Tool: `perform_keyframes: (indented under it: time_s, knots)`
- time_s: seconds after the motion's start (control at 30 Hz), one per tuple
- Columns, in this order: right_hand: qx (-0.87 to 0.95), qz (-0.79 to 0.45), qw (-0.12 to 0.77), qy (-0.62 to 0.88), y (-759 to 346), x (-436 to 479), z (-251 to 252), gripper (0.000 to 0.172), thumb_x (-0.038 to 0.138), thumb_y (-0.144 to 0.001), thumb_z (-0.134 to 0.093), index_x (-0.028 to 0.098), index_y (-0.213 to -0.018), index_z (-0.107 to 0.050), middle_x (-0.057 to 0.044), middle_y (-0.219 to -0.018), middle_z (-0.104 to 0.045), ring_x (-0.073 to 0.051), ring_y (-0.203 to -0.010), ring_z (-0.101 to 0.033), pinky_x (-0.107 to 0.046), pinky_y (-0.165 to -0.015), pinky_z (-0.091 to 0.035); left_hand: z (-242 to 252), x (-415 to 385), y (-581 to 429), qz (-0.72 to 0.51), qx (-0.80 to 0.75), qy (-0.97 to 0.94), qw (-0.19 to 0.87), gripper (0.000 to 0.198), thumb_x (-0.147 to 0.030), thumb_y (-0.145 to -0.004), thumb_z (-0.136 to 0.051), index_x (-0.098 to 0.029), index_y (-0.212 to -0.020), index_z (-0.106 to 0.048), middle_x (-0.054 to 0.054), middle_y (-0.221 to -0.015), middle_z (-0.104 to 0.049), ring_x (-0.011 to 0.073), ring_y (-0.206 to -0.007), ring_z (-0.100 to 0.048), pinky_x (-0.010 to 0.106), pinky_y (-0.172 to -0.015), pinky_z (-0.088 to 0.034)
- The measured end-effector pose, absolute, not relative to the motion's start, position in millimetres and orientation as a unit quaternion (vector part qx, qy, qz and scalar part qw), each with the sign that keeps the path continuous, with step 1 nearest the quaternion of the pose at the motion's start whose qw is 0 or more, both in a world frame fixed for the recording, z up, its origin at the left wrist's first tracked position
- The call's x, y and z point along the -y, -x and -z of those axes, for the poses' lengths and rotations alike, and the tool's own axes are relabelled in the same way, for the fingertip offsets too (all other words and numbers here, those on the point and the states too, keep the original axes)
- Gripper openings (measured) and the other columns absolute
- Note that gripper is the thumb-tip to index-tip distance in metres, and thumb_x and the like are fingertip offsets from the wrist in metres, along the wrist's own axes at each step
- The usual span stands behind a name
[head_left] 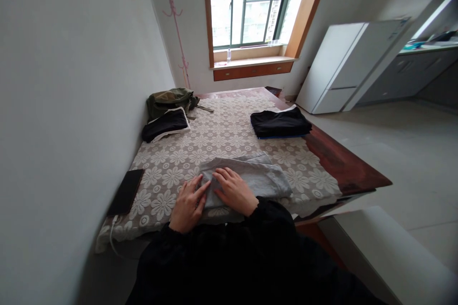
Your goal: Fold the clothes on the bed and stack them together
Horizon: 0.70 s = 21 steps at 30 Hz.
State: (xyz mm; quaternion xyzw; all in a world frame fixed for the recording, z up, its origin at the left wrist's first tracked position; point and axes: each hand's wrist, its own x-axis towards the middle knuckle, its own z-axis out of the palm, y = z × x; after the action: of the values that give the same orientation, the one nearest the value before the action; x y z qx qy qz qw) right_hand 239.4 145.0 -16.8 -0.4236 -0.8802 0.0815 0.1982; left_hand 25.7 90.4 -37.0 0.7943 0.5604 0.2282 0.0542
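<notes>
A folded light-grey garment [265, 178] lies flat near the front edge of the table; its exact kind does not show. My left hand [189, 204] rests on the garment's left end, fingers stretched out and slightly apart. Just to its right, my right hand [234, 190] lies palm down on the cloth with its fingers extended. Neither hand grips anything. Under the garment spreads a lace tablecloth [164, 202] with a flower pattern.
A dark folded stack of clothes [281, 123] sits at the back right. Against the left wall are a green backpack [168, 101], a black folded garment [166, 124] and a dark tablet [126, 192] with a white cable [112, 236]. The wooden tabletop [347, 159] shows on the right.
</notes>
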Motion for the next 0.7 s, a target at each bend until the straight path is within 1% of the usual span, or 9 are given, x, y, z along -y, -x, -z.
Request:
perform_keyframes:
  time_s: [0.07,0.13,0.23,0.43,0.53,0.7]
  knots:
    - [0.884,-0.069,0.187,0.424,-238.0,-143.6,19.6,0.045,0.033,-0.102,-0.055,0.022,-0.146,-0.057,-0.011,-0.154,-0.056,-0.034,-0.147,-0.043,-0.052,-0.119,-0.040,35.7,-90.1,-26.5,-0.216,-0.561,-0.797,0.055,0.051,-0.023,-0.104,-0.044,-0.034,-0.152,-0.054,0.005,-0.165,-0.046,0.0261,-0.152,-0.042,0.057,-0.128,-0.029]
    - [0.885,-0.065,0.179,0.426,-238.3,-142.1,21.7,0.046,0.034,-0.104,-0.051,0.022,-0.148,-0.057,-0.009,-0.157,-0.054,-0.034,-0.149,-0.041,-0.052,-0.120,-0.039,35.3,-90.1,-27.4,-0.214,-0.569,-0.792,0.054,0.051,-0.024,-0.103,-0.045,-0.034,-0.152,-0.054,0.004,-0.166,-0.044,0.0254,-0.153,-0.040,0.055,-0.129,-0.028]
    - [0.885,-0.068,0.176,0.425,-241.0,-140.8,22.2,0.048,0.035,-0.104,-0.050,0.021,-0.150,-0.056,-0.009,-0.159,-0.052,-0.034,-0.149,-0.041,-0.052,-0.120,-0.038,36.5,-90.3,-28.5,-0.212,-0.582,-0.783,0.053,0.050,-0.025,-0.103,-0.045,-0.034,-0.152,-0.055,0.001,-0.166,-0.044,0.0245,-0.153,-0.040,0.053,-0.130,-0.027]
    - [0.874,-0.069,0.186,0.443,-248.6,-140.1,21.5,0.050,0.039,-0.102,-0.054,0.021,-0.149,-0.056,-0.011,-0.157,-0.055,-0.031,-0.148,-0.045,-0.052,-0.121,-0.037,38.6,-90.9,-30.9,-0.203,-0.594,-0.776,0.054,0.054,-0.028,-0.105,-0.043,-0.034,-0.158,-0.046,0.000,-0.168,-0.041,0.0241,-0.155,-0.038,0.052,-0.130,-0.028]
    - [0.871,-0.065,0.188,0.449,-250.3,-139.5,23.2,0.049,0.039,-0.102,-0.054,0.020,-0.148,-0.057,-0.011,-0.156,-0.056,-0.032,-0.148,-0.044,-0.052,-0.122,-0.036,38.2,-91.0,-32.3,-0.211,-0.599,-0.770,0.058,0.053,-0.028,-0.104,-0.044,-0.034,-0.157,-0.048,0.001,-0.167,-0.042,0.0242,-0.154,-0.039,0.051,-0.130,-0.028]
    - [0.870,-0.068,0.187,0.452,-249.9,-139.3,25.7,0.050,0.039,-0.102,-0.053,0.020,-0.148,-0.056,-0.010,-0.157,-0.055,-0.031,-0.149,-0.044,-0.052,-0.122,-0.035,39.3,-91.4,-32.8,-0.229,-0.615,-0.751,0.066,0.046,-0.032,-0.104,-0.046,-0.030,-0.149,-0.057,0.002,-0.163,-0.048,0.0248,-0.153,-0.041,0.052,-0.129,-0.028]
